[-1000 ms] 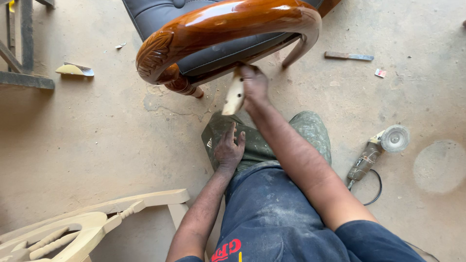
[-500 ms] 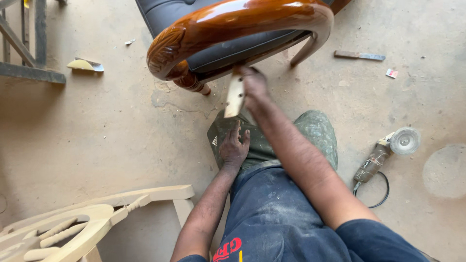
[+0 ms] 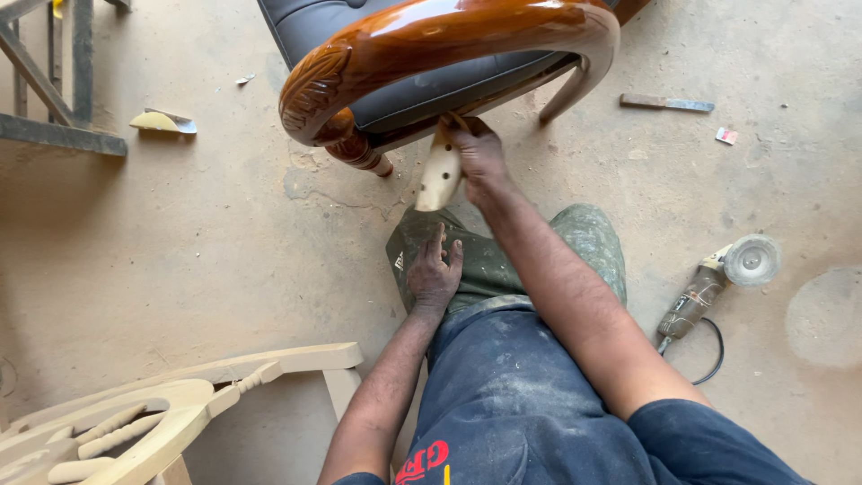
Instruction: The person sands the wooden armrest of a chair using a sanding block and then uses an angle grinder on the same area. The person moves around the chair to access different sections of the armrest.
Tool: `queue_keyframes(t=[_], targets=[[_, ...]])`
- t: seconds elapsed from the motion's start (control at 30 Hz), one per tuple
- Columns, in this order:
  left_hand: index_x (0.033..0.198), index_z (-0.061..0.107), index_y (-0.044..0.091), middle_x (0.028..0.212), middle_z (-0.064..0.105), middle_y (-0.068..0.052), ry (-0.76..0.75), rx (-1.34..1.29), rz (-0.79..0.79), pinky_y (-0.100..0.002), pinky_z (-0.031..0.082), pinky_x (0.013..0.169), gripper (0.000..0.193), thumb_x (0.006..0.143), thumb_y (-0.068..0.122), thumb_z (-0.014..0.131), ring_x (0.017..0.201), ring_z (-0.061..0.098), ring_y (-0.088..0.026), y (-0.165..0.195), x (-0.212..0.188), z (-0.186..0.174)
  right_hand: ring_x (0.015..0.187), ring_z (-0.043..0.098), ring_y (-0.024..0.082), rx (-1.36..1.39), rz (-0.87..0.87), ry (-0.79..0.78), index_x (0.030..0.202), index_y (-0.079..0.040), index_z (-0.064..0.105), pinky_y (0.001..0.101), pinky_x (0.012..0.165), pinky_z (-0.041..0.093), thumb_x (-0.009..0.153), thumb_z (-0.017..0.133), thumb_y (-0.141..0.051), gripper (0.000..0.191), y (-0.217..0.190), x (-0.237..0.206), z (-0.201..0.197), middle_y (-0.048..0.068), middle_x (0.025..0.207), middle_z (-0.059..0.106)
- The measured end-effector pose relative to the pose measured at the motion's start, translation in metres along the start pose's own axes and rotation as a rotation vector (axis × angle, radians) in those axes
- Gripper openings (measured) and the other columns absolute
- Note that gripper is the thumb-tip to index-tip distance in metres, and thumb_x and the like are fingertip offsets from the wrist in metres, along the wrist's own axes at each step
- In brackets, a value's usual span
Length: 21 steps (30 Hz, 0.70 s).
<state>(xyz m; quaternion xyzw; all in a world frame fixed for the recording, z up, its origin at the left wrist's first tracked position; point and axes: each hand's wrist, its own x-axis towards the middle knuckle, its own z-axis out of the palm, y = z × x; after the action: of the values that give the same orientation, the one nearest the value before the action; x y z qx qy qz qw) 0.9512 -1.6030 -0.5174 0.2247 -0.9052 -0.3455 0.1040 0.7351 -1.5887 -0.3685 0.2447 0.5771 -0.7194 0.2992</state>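
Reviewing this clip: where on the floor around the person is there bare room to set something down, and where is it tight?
Bare concrete floor lies between the metal frame, the polished chair arm and the unfinished wooden chair. Another patch sits between the flat file and the angle grinder. It is crowded under the chair, where the right hand holds a pale wooden piece and the left hand rests on the knee.

Pale unfinished wooden leg (image 3: 439, 175) under polished chair (image 3: 431, 54)
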Motion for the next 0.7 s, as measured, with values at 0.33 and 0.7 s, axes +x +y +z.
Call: queue_keyframes(t=[0.33,0.7], targets=[[0.139,0.061,0.011,0.107,0.073,-0.004,0.024,-0.016,-0.014,-0.038,0.059,0.067,0.051,0.095,0.034,0.072,0.075,0.069,-0.018,0.0,-0.004,0.0,0.114,0.063,0.027,0.036,-0.158,-0.076,0.126,-0.007,0.064,0.0453,0.104,0.052,0.084,0.066,-0.002,0.043,0.009,0.0,-0.001,0.015,0.123,0.07],[0.138,0.062,0.01,0.107,0.073,-0.006,0.017,-0.044,-0.034,-0.038,0.058,0.067,0.05,0.094,0.031,0.073,0.074,0.069,-0.019,0.002,-0.003,-0.002,0.112,0.061,0.031,0.37,-0.376,-0.173,0.129,0.006,0.055,0.0478,0.101,0.053,0.091,0.067,-0.001,0.04,-0.044,0.046,-0.081,0.017,0.118,0.066]])
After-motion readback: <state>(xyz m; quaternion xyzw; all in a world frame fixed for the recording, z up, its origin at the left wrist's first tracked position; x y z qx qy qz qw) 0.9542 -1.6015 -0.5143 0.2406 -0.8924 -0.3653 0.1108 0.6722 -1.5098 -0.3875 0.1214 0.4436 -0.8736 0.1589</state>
